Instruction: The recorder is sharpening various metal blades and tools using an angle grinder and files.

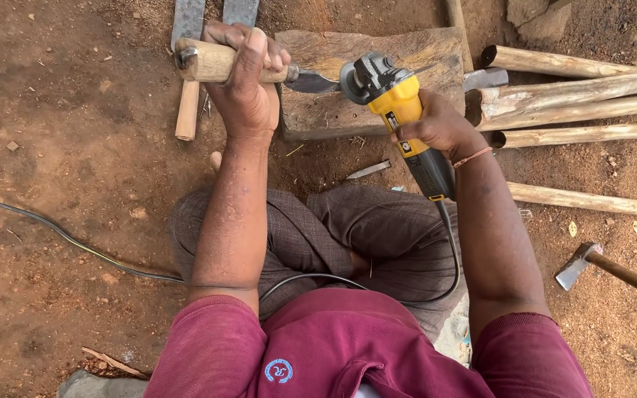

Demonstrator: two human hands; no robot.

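Illumination: even, diffuse daylight; brightness moderate. Shadows are soft and faint, lying close under the poles (576,92) and block (377,81). No glare. Focus is sharp across the frame; slight wide-angle stretching shows at the edges.

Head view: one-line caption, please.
Left hand grips wooden-handled blade; right hand holds yellow angle grinder against it.

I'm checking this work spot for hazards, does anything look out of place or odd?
Yes: the grinder's black cable loops across the person's lap, and a small metal blade lies loose on the dirt by the knees. A hatchet also lies on the ground.
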